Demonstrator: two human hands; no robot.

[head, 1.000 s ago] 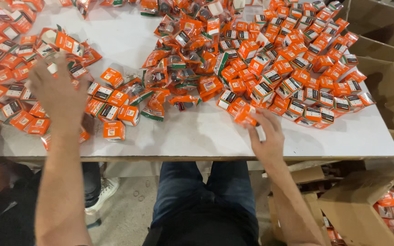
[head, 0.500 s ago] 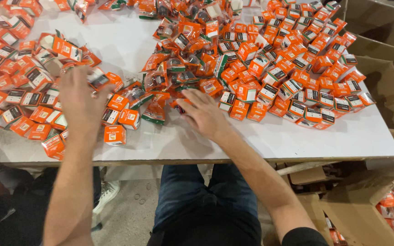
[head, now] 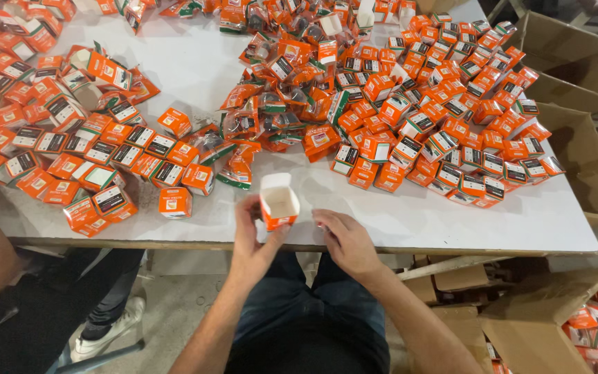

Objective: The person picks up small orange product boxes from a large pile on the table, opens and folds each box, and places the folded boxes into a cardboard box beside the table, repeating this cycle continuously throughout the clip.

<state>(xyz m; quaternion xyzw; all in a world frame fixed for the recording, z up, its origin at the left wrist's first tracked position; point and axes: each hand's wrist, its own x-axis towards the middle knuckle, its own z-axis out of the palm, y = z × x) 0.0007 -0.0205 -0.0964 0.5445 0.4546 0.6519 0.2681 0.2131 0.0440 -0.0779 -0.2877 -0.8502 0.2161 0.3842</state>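
Open orange carton held up at the table's near edge

A small orange carton (head: 279, 202) — flap up, mouth open — is gripped at lower centre by the left hand (head: 254, 244), fingers clamped on its side. The right hand (head: 346, 239) is curled loosely just beside it on the white table (head: 417, 218); nothing is seen in its grasp — heaps of orange boxes (head: 444, 131) are spread above.

A single head-worn camera looks steeply down from above the seated person – close over the near edge of the white rectangular table (head: 410, 228), facing away across its scattered small orange cardboard boxes (head: 451, 118) – floor visible below.
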